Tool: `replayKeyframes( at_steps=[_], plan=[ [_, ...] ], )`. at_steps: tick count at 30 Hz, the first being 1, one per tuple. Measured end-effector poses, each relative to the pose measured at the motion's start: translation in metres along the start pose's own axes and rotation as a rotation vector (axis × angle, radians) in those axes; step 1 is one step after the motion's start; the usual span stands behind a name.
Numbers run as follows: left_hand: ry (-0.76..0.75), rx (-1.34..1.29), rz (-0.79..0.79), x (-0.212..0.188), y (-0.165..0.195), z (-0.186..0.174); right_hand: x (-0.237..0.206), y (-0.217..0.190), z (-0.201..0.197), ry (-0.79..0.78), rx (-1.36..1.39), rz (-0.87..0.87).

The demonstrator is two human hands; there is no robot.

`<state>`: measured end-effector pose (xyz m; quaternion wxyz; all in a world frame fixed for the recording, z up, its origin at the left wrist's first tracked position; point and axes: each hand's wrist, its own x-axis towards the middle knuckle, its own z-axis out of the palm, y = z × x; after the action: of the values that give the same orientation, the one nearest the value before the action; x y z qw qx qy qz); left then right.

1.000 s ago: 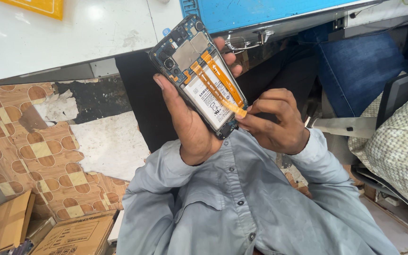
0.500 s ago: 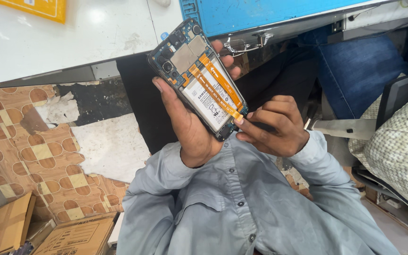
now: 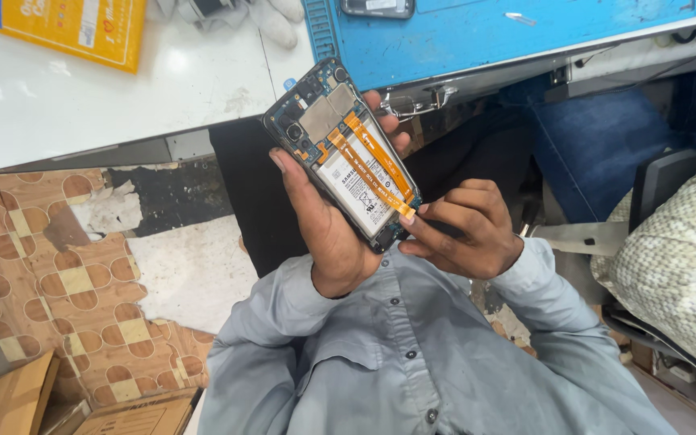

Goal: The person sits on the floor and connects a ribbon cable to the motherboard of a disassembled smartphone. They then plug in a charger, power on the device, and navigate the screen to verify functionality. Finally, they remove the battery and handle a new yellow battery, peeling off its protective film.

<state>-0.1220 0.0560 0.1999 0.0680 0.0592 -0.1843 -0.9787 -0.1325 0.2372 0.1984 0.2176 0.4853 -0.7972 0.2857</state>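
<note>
1. Phone [image 3: 346, 165]: back cover off, held tilted in the air above the lap, just in front of the surface [image 3: 82, 105] edge. The battery [image 3: 358, 192] and two orange flex strips [image 3: 368, 157] running along it are exposed.

2. Left hand [image 3: 324, 234]: closed round the phone from behind, thumb along the left edge, fingertips showing at the right edge. I read this as a firm hold.

3. Right hand [image 3: 465, 229]: fingers curled in, thumb and forefinger tips meeting at the lower end of the flex, at the phone's bottom edge. I cannot tell whether they pinch the strip or only press on it, nor whether a tool sits between them.

4. Step in hand, as I judge it: work on the lower flex connector.

5. Next move calls for small, steady fingertip force straight at the connector, with the left hand keeping the phone from twisting; a sideways pull could crease the strip

6. Nearby: a blue mat [image 3: 485, 32] lies on the surface
</note>
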Motion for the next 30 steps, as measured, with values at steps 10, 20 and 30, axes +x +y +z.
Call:
replayKeyframes(
  at_steps=[10,20,30],
  plan=[
    [-0.157,0.064,0.151,0.002,-0.008,0.01,0.039,-0.021,-0.024,-0.021,0.399,0.523],
    [-0.222,0.292,0.179,-0.012,-0.008,0.02,0.055,-0.033,-0.038,-0.052,0.374,0.538],
    [-0.258,0.25,0.192,-0.031,-0.016,-0.002,0.038,-0.043,-0.037,0.016,0.495,0.547]
  ],
)
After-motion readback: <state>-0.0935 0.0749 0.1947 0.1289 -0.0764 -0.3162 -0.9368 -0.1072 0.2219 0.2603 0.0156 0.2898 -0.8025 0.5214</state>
